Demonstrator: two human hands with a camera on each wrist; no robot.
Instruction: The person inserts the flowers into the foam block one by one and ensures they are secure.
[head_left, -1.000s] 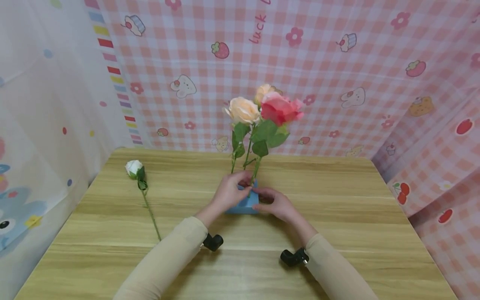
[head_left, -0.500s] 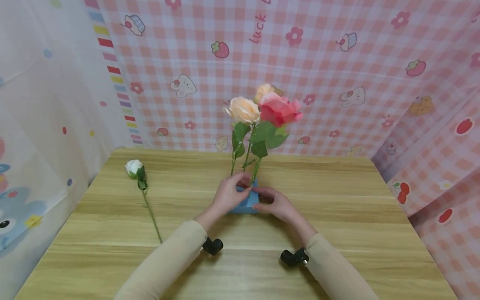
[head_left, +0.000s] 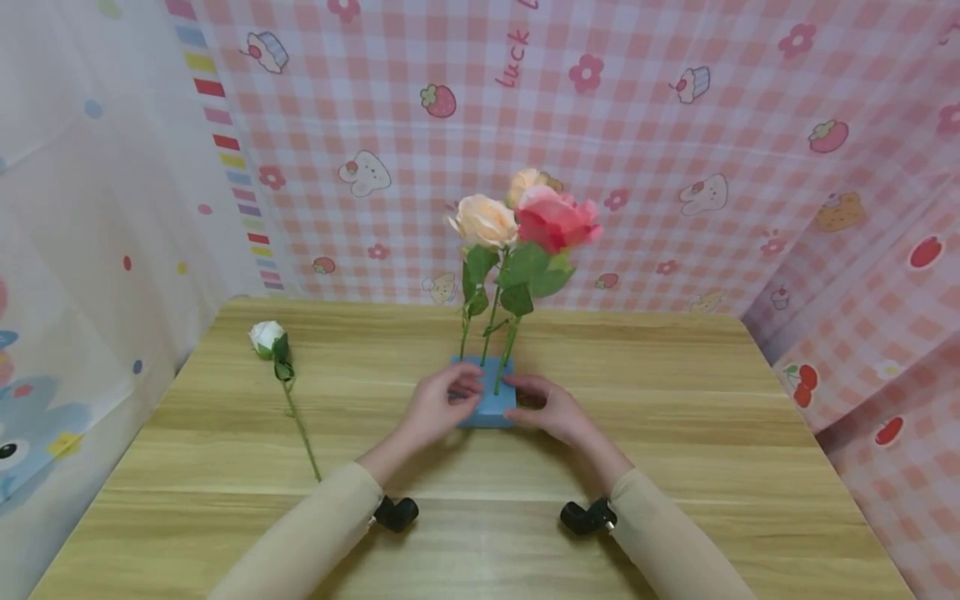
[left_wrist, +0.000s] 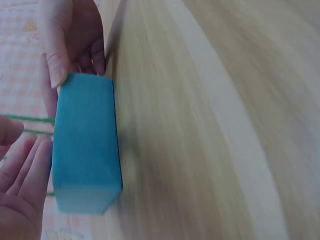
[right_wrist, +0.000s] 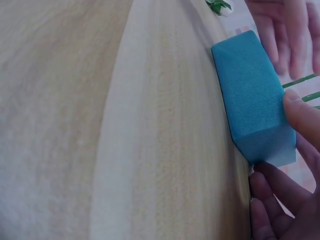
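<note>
A blue foam block (head_left: 495, 410) sits on the table with three rose stems standing upright in it. Two of these carry peach roses (head_left: 483, 221), and the front stem carries a pink rose (head_left: 558, 218). My right hand (head_left: 553, 410) grips the block's right side, its thumb (right_wrist: 300, 112) on the top edge and fingers lower down. Over the block's left part is my left hand (head_left: 438, 404), fingers loosely bent and holding nothing, apart from the stems. In the left wrist view the block (left_wrist: 85, 130) shows its long front face.
A white rose (head_left: 267, 337) with a long green stem lies on the wooden table (head_left: 675, 433) at the left. Behind the table hangs a pink checked cloth (head_left: 645, 133). Black wrist cameras (head_left: 397, 514) jut inward from both sleeves.
My left hand has let go of the pink rose's stem and drawn back left and toward me. The pink rose has shifted slightly left. My right hand has stayed on the block.
</note>
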